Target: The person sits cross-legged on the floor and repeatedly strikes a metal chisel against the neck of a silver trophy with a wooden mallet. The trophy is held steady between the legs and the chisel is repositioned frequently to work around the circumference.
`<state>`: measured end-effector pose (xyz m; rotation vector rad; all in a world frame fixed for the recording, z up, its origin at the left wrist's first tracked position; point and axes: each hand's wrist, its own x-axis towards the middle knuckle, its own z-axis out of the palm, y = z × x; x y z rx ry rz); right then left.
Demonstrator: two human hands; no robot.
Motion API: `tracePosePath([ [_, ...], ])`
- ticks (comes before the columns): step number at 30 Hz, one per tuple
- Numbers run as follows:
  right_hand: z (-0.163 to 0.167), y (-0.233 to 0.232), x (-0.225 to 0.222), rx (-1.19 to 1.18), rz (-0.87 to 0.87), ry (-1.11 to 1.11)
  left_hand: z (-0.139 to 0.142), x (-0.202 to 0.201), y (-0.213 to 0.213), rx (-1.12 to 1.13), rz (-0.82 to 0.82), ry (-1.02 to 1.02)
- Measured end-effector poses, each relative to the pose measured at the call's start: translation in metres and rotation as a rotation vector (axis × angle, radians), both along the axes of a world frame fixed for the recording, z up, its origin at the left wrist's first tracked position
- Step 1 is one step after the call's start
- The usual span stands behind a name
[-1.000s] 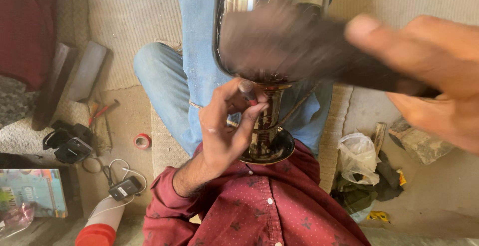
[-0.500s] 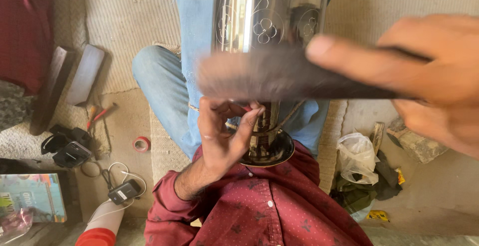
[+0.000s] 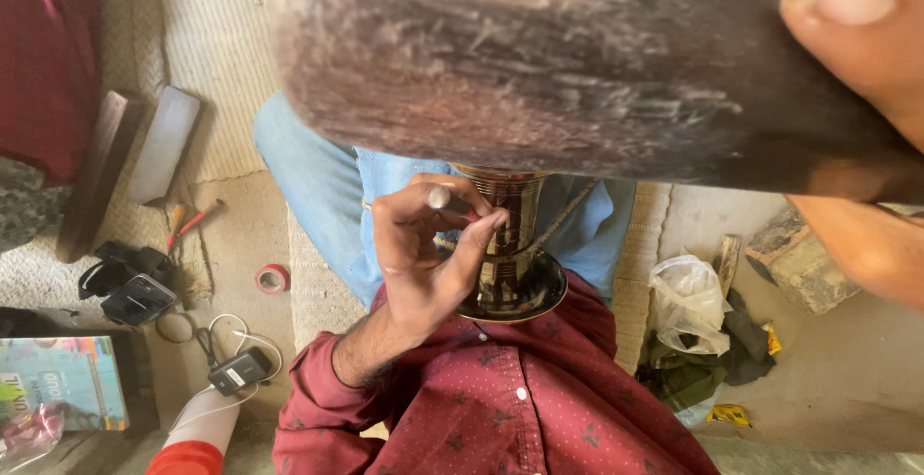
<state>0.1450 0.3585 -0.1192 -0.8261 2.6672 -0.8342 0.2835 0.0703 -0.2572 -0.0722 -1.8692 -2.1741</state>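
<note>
My left hand [image 3: 423, 263] pinches a small metal punch [image 3: 441, 198] against the neck of a shiny dark metal vessel [image 3: 512, 244]. The vessel rests on my lap, its round foot toward my red shirt. Close to the camera, my right hand [image 3: 866, 119] grips a dark wooden block [image 3: 577, 71]. The block fills the top of the view and hides the vessel's upper body.
On the floor to the left lie two flat wooden bars [image 3: 164, 143], red-handled tools [image 3: 192, 220], a red tape roll [image 3: 272, 279], a phone [image 3: 140, 297], a small corded device [image 3: 239, 371] and a colourful book [image 3: 63, 384]. A plastic bag [image 3: 688, 307] and a rough block [image 3: 799, 258] lie on the right.
The wooden block in my right hand has come much closer to the camera and now covers the vessel's upper part. My left hand holds still with the punch on the vessel.
</note>
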Motion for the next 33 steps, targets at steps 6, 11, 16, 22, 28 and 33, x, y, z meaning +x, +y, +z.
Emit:
tracePosePath([
  [6,0.013,-0.014,-0.008,0.19,0.24,0.069,-0.006,0.003,0.002,0.006,0.013,-0.021],
  [11,0.017,-0.028,-0.009,0.451,0.487,0.161,-0.013,0.007,0.002,0.007,0.06,-0.097],
  [16,0.016,-0.03,-0.006,0.409,0.499,0.23,-0.018,0.009,0.0,0.003,0.026,-0.044],
  [22,0.021,-0.039,0.0,0.289,0.453,0.271,-0.022,0.012,-0.004,0.001,0.041,-0.045],
  [28,0.022,-0.049,0.0,0.32,0.417,0.141,-0.029,0.013,-0.004,-0.064,0.058,-0.006],
  [33,0.01,-0.039,0.0,0.34,0.473,0.216,-0.027,0.011,-0.007,-0.129,0.027,-0.006],
])
